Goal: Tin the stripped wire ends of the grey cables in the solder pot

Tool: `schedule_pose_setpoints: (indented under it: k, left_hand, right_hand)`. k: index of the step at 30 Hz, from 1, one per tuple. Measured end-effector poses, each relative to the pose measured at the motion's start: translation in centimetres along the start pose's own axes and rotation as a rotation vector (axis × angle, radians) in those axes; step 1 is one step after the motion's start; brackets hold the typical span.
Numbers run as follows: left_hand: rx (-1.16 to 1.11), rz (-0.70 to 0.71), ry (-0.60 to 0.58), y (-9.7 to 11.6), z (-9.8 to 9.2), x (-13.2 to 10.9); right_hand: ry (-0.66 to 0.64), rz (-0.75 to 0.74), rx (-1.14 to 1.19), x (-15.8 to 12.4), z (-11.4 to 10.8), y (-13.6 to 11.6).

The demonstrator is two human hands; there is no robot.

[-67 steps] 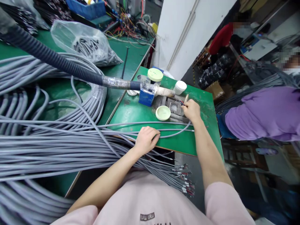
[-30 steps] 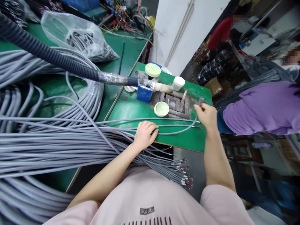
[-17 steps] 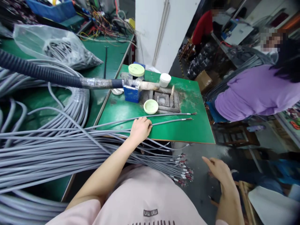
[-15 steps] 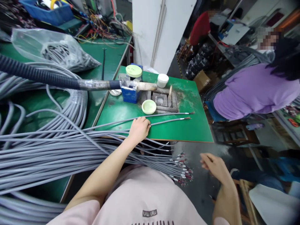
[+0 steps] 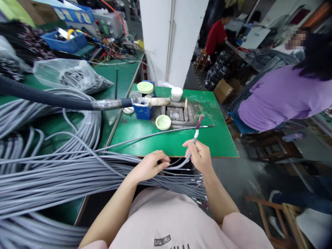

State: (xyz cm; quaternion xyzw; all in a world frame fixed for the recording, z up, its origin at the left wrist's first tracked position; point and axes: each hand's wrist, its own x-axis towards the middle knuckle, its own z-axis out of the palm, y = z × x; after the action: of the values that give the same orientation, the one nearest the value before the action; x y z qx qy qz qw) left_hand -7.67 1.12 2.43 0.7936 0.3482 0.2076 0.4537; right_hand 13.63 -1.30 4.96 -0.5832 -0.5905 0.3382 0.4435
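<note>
My right hand (image 5: 199, 155) is closed around a grey cable (image 5: 187, 159) just below its stripped end. A white band (image 5: 196, 133) wraps this end, and thin coloured wires (image 5: 199, 121) fan out upward from it. The held cable bends down and left, passing beneath my left hand (image 5: 151, 166). That hand is half curled, with a visible gap between thumb and fingers. Below it runs a thick bundle of grey cables (image 5: 103, 176), whose stripped ends gather at the right. Another single cable (image 5: 145, 138) lies across the green table, its bare wires pointing right.
The green table (image 5: 220, 138) carries a sunken square pot (image 5: 176, 114), a pale green dish (image 5: 163, 122), a white jar (image 5: 176, 94) and a blue box (image 5: 142, 111). A dark hose (image 5: 64, 103) crosses above from the left. Someone in purple (image 5: 282, 97) sits at the right.
My right hand has come in from the right and taken hold of one cable's end, which is now lifted and bent upward. My left hand has drawn back toward the bundle.
</note>
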Motion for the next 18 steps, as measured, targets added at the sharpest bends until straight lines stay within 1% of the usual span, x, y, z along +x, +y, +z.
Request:
schedule_pose_setpoints:
  k: [2,6,8,10,13,18]
  left_hand:
    - [-0.126,-0.003,0.113,0.7,0.1,0.4]
    - [-0.402,-0.057,0.408,1.6,0.6,1.3]
    - [-0.547,-0.09,0.5,1.8,0.7,1.9]
    - [-0.666,-0.122,0.546,2.0,0.8,2.5]
    - [-0.801,-0.15,0.584,2.3,0.9,3.3]
    - [-0.907,-0.127,0.611,2.7,1.1,4.2]
  right_hand:
    - [-0.089,0.003,-0.039,-0.6,0.6,-0.5]
    - [-0.207,0.027,-0.036,-1.7,2.0,-0.3]
    - [-0.241,0.035,-0.039,-2.0,2.6,-0.2]
    - [-0.253,0.038,-0.043,-2.3,3.0,-0.1]
    - [-0.252,0.029,-0.029,-2.5,3.3,0.0]
    - [-0.263,0.01,-0.018,-2.7,3.5,0.2]
